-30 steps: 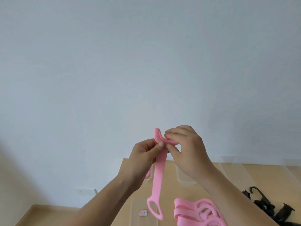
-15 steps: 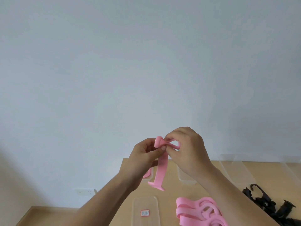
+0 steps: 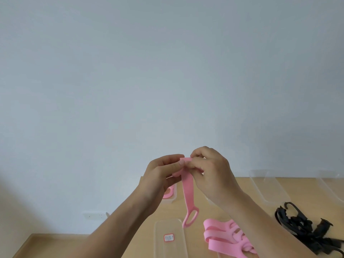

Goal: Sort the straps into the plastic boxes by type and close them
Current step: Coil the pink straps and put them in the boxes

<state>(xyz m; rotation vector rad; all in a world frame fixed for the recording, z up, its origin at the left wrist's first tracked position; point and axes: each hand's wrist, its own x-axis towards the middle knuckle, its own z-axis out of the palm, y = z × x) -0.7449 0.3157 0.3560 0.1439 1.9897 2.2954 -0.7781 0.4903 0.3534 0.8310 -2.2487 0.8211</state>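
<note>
Both hands are raised above the wooden table point(image 3: 201, 211), pinching the top end of one pink strap point(image 3: 188, 194). My left hand point(image 3: 160, 174) and my right hand point(image 3: 210, 170) meet fingertip to fingertip on it. The strap hangs straight down, its oval loop end low near a clear lid. A pile of pink straps point(image 3: 227, 237) lies on the table under my right forearm. Black straps point(image 3: 305, 228) with hooks lie in a heap at the right. A clear plastic box point(image 3: 170, 194) behind my left hand holds something pink.
A clear lid point(image 3: 169, 239) with a red-bordered label lies near the front. An open clear box point(image 3: 268, 187) stands at the back right, with another at the far right edge point(image 3: 333, 185). A plain wall fills the upper view. A wall socket point(image 3: 95, 215) sits low at the left.
The hanging end of the pink strap has swung down again and shows its oval loop; half a second ago it was pulled up shorter. Both hands stayed together at the top.
</note>
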